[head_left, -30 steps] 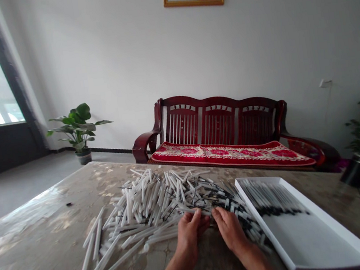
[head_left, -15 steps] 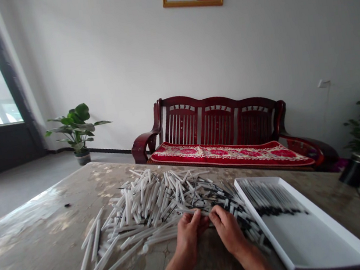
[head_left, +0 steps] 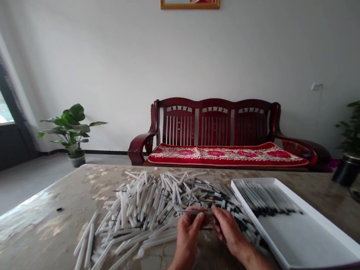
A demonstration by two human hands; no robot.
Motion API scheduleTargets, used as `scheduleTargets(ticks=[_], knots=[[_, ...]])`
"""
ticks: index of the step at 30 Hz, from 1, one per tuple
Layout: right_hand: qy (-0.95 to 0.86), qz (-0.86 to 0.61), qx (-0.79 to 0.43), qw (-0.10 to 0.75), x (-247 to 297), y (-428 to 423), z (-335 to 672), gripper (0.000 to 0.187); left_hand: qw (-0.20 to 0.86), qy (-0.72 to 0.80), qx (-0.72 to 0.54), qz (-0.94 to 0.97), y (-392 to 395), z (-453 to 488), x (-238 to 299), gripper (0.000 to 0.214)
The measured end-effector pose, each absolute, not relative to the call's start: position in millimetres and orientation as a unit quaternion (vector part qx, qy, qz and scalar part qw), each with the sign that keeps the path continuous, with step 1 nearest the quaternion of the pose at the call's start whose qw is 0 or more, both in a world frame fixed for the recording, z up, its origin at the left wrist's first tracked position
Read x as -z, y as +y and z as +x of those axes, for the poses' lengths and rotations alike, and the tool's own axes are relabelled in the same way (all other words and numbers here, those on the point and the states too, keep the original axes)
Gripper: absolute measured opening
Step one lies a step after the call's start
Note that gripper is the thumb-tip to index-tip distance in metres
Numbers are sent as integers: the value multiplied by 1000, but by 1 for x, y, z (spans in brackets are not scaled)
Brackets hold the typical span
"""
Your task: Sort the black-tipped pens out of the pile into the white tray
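Low in the middle of the frame, the bare left hand (head_left: 187, 240) and right hand (head_left: 229, 232) meet over the near edge of a loose heap of white plastic tubes (head_left: 149, 205). Between them, one thin white tube (head_left: 193, 211) lies roughly level, pinched by the curled fingers of both hands, which are nearly closed and almost touching each other. Its exact grip is partly hidden by the fingers.

The heap is a jumble of smooth, straight, narrow cylinders crossing at all angles on a mottled tan counter (head_left: 28, 217) with a glossy, stone-like surface. Toward the hands and the tray, thin black rods and tips (wiry, almost like bristles at this distance) thicken among the white. To the right, a shallow white rectangular tray (head_left: 300, 243) with low straight walls sits just beside the heap. Its upper end carries a neat row of parallel black-and-white tubes (head_left: 268, 198), all lying the same way.

Beyond the counter, along the wall at the top of the frame, stands a dark red wooden bench (head_left: 218, 125) with slatted back and curved arms, topped by a floral red cushion (head_left: 226, 157). A broad-leaved potted plant (head_left: 71, 131) stands on the floor to its left.
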State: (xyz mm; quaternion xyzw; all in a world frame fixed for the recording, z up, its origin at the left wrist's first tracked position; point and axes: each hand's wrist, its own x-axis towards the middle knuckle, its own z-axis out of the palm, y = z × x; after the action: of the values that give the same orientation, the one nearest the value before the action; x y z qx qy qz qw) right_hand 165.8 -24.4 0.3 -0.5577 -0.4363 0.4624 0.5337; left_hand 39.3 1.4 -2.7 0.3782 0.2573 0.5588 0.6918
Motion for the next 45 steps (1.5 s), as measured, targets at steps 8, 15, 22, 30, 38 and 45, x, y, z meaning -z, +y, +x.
scheduleTargets(ticks=[8,15,22,30,38,45], knots=[[-519,-539,-412,520,-6,-24,193,51,847,298,-311,311,2,26,-7,47],[-609,-617,-148,477,-1,-16,209,34,851,269,-285,349,-7,27,-3,35],[-671,-672,109,293,16,-8,234,48,799,295,-451,266,3,34,-1,34],[-660,-691,167,243,13,-10,229,31,730,337,-545,237,12,33,5,39],[-665,-677,130,289,7,-11,223,15,712,344,-575,209,16,32,9,38],[-708,-572,50,411,7,-11,197,23,705,334,-593,198,19,33,10,38]])
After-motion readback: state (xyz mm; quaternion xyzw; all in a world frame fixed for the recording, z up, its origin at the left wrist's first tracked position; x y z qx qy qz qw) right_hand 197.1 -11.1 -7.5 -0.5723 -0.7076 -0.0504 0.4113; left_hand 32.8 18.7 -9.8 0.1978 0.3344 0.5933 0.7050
